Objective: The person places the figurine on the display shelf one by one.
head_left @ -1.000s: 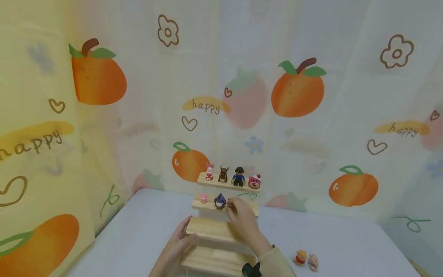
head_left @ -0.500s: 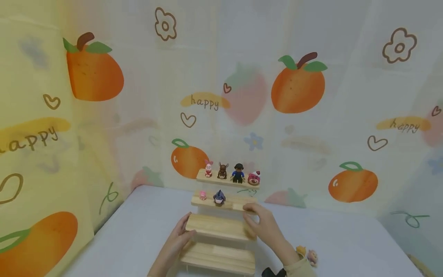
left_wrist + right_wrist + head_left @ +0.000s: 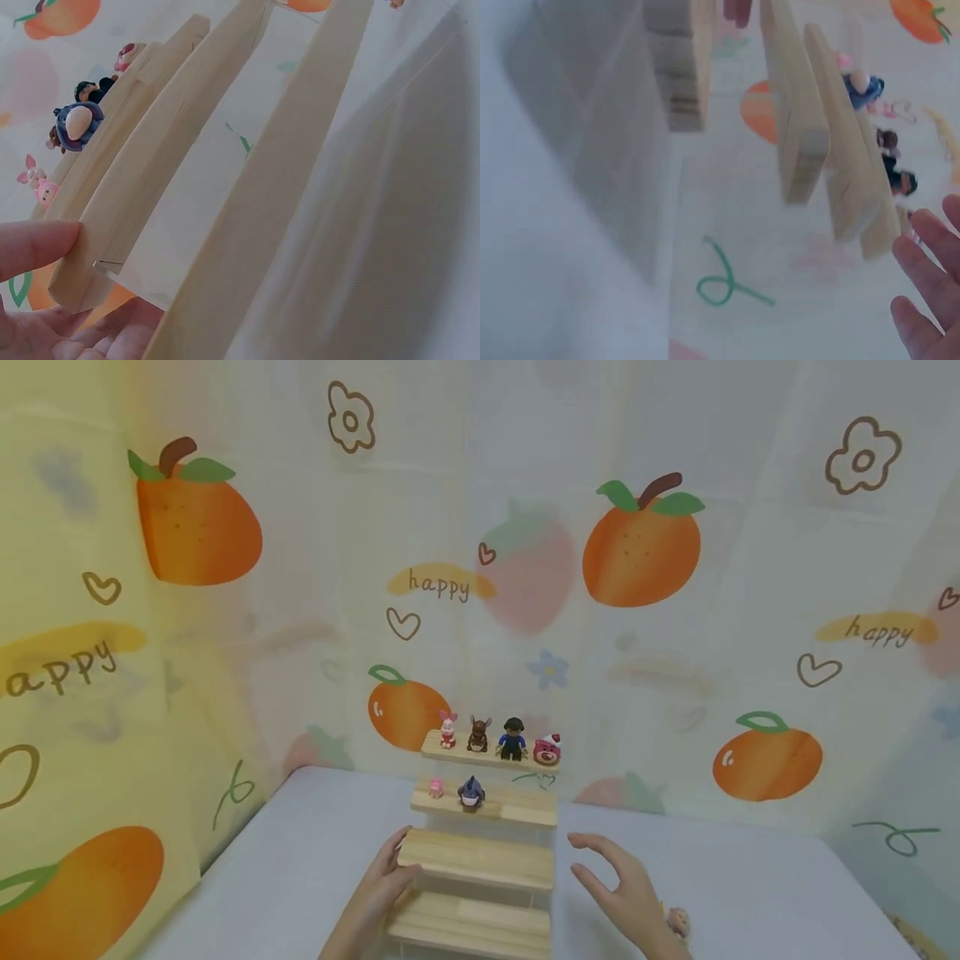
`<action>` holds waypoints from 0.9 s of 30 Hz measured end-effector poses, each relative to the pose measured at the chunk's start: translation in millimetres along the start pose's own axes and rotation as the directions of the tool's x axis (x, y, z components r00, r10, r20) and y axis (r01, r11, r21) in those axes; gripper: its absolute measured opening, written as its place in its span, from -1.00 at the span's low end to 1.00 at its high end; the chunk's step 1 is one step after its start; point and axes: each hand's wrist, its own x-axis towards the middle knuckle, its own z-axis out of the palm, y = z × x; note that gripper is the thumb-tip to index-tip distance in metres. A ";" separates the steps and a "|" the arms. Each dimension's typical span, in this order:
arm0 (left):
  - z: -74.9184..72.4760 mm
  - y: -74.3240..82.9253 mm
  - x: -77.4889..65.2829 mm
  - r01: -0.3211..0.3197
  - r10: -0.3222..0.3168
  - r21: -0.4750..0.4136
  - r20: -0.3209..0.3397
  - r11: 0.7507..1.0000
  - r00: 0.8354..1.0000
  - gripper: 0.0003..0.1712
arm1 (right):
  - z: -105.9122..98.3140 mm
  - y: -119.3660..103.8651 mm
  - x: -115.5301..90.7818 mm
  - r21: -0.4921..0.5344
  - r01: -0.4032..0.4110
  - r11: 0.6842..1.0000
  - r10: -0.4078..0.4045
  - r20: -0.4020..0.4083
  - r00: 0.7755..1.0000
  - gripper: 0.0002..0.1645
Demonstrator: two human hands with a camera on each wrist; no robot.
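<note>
A wooden tiered display shelf (image 3: 480, 857) stands on the white table. My left hand (image 3: 377, 889) grips the left end of its second step from the bottom; in the left wrist view the thumb (image 3: 37, 247) lies against the wood and the fingers are partly hidden behind it. My right hand (image 3: 630, 893) hovers to the right of the shelf, apart from it, fingers spread and holding nothing. On the second step from the top sit a small pink figurine (image 3: 436, 788) and a blue donkey figurine (image 3: 471, 794).
The top step bears a piglet figurine (image 3: 447, 732), a brown kangaroo figurine (image 3: 478, 737), a toy man in black and blue (image 3: 513, 741) and a pink bear figurine (image 3: 547, 750). A pinkish figurine (image 3: 678, 921) lies beside my right wrist. A fruit-printed curtain (image 3: 525, 460) hangs behind.
My right hand has left the spot beside the donkey figurine and moved right, off the shelf, its fingers spreading. My left hand keeps its grip on the shelf.
</note>
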 end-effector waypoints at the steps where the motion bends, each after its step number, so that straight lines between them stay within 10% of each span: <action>1: 0.4 -0.3 -0.9 0.004 -0.004 -0.003 -0.001 1.000 1.000 -0.17 | -2.8 2.5 -5.5 0.001 -0.006 1.000 0.006 -0.013 1.000 -0.55; 14: -1.9 3.9 -1.0 0.021 -0.022 -0.019 -0.045 1.000 0.999 -0.19 | -35.9 21.7 -17.8 -0.098 -0.255 0.962 0.257 0.001 0.967 -0.55; 22: 0.0 3.5 -2.3 0.025 -0.025 -0.010 -0.040 1.000 0.999 -0.19 | -58.2 36.9 -25.0 -0.245 -0.537 0.807 0.580 0.162 0.798 -0.53; 27: 1.6 3.3 -1.9 0.009 -0.009 -0.028 -0.015 1.000 1.000 -0.18 | -64.9 45.7 -32.9 -0.359 -0.528 0.769 0.615 0.190 0.766 -0.56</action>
